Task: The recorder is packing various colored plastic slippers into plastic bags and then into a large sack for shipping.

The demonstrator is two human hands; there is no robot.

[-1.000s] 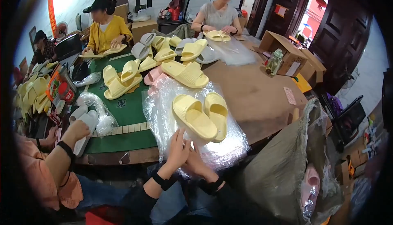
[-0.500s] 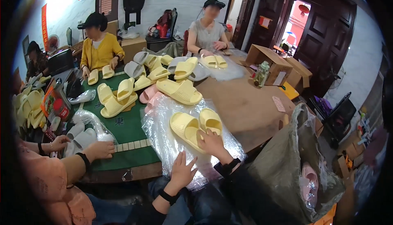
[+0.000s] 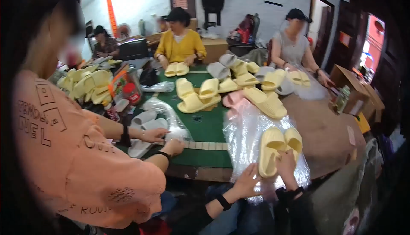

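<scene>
A pair of pale yellow slide slippers lies side by side on clear plastic bags [image 3: 243, 128] at the table's front edge. The left slipper [image 3: 267, 164] is nearer me than the right slipper [image 3: 293, 135]. My right hand [image 3: 287, 166] grips the pair at the heel ends, its fingers at their inner edges. Just left of the slippers, my left hand [image 3: 247, 182] lies open with fingers stretched over the plastic, holding nothing. Beyond the bags sits another yellow slipper [image 3: 267, 102], beside a pink slipper [image 3: 232, 99].
At my left, a co-worker in an orange top [image 3: 85, 162] handles grey slippers [image 3: 147, 126] and clear plastic. More yellow slippers [image 3: 196, 100] cover the green mat [image 3: 205, 124]. Two people sit across the table. A glass jar [image 3: 341, 98] and cardboard box [image 3: 356, 89] stand at the right.
My view has swung left, bringing the co-worker in orange more fully into sight. My right hand has closed from spread fingers to a grip on the slippers. My left hand stays beside them.
</scene>
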